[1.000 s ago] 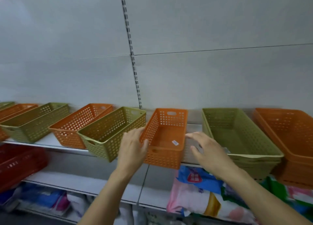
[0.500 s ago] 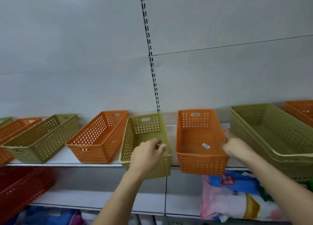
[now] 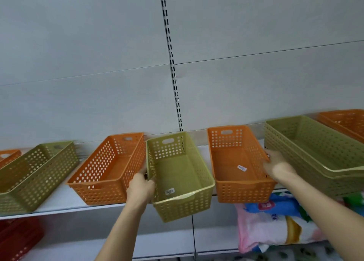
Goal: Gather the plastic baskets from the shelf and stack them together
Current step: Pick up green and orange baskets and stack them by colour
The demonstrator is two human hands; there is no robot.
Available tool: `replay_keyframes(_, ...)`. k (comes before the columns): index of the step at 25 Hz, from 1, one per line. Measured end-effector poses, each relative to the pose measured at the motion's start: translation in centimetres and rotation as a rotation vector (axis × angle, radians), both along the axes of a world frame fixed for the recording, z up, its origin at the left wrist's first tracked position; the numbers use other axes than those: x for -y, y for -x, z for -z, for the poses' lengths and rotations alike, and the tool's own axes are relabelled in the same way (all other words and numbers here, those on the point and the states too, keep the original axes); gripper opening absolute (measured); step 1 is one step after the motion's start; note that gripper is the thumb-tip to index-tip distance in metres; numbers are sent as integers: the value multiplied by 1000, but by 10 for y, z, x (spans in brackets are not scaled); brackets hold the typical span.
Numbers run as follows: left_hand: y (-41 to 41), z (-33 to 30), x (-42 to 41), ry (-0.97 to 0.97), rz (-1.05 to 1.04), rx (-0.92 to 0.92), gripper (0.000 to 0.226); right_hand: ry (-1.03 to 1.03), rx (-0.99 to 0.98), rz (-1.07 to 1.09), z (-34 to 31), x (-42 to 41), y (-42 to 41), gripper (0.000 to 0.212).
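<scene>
Perforated plastic baskets stand in a row on a white shelf (image 3: 59, 207). My left hand (image 3: 140, 189) grips the left wall of a green basket (image 3: 181, 174) that juts over the shelf's front edge. My right hand (image 3: 276, 167) holds the right wall of an orange basket (image 3: 236, 162) beside it. Left of these sit another orange basket (image 3: 110, 168) and another green basket (image 3: 37, 174). A larger stack of green baskets (image 3: 319, 154) stands to the right, with orange ones (image 3: 346, 121) behind it.
A sliver of one more orange basket (image 3: 7, 156) shows at the far left. Under the shelf lie colourful soft packages (image 3: 275, 225) on the right and red baskets (image 3: 17, 239) at the lower left. A slotted upright (image 3: 173, 71) runs down the grey back wall.
My left hand has shifted from the green basket's front rim to its left wall, and that basket has come forward over the shelf edge. My right hand stays on the orange basket's right wall.
</scene>
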State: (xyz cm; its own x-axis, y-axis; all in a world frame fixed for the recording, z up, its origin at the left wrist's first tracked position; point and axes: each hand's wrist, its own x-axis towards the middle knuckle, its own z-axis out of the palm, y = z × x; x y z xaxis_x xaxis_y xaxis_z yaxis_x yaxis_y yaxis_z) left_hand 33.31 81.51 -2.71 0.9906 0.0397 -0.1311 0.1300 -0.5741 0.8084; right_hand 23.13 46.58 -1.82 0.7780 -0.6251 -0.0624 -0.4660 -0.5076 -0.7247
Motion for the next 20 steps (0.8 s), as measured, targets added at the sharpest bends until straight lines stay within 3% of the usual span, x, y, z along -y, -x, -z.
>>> replay_keyframes(3,14,6,-4,-109,-2,162,41,141,45,93,6,-9,24,29)
replay_keyframes(6,37,6,-8,-96,-16,298,42,284,88,142,1,-16,55,42)
replay_keyframes(13,97,-19,8,100,-34,364,44,255,261,113,-30,-1,135,42)
replay_keyframes(20,198,-56,94,251,11,445,43,219,392,23,-58,79,234,42)
